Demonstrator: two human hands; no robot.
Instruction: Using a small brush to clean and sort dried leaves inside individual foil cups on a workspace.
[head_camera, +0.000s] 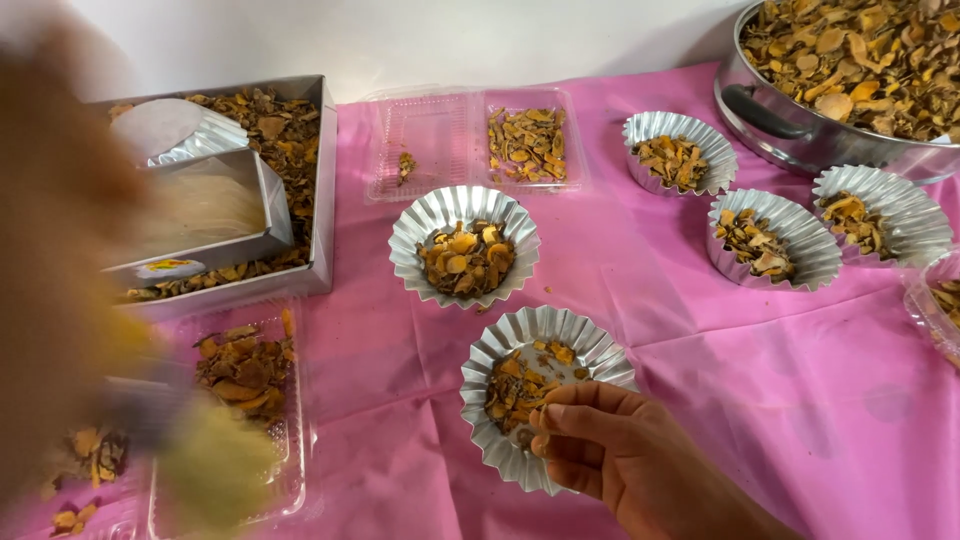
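A right hand (625, 462) reaches in from the bottom edge, fingers curled loosely together over the near rim of a fluted silver foil cup (545, 392) holding dried yellow-brown slices; whether it pinches a slice cannot be told. The left hand (75, 270) is a large blur at the left edge, so its grip cannot be told. The cup sits on a bench covered by a pink cloth (760, 400). Just beyond it stands a second filled foil cup (464, 246). 3 more filled cups (775, 238) cluster at right, near a large steel pan (800, 130) heaped with slices. A grey metal tray (300, 180) lies at left.
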